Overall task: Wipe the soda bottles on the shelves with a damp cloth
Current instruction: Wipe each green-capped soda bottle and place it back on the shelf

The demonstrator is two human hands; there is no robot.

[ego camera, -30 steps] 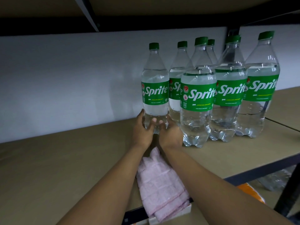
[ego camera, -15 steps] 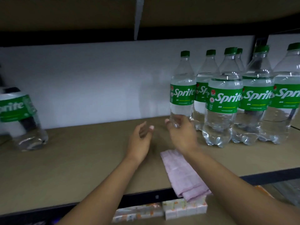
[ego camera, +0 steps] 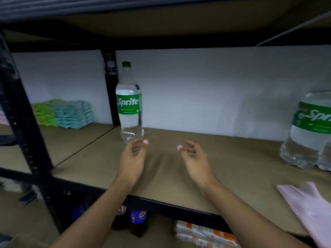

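Observation:
A lone clear Sprite bottle (ego camera: 129,102) with a green label and cap stands upright at the back left of the brown shelf (ego camera: 223,158). My left hand (ego camera: 133,158) hovers just in front of its base, fingers loosely curled, holding nothing. My right hand (ego camera: 194,158) is to the right of it over bare shelf, also loosely curled and empty. At the right edge stands another Sprite bottle (ego camera: 311,129), partly cut off. The pink cloth (ego camera: 309,208) lies at the shelf's front right corner, away from both hands.
A black shelf upright (ego camera: 26,136) runs down the left. Folded green and blue cloths (ego camera: 64,113) are stacked on the neighbouring shelf. Below are dark soda bottles (ego camera: 138,221) and wrapped packs (ego camera: 204,233). A white back wall closes the shelf.
The view has swung left: the bottle group slid off to the right and the lone bottle came to centre. Both hands left the bottle they held and moved left, now empty.

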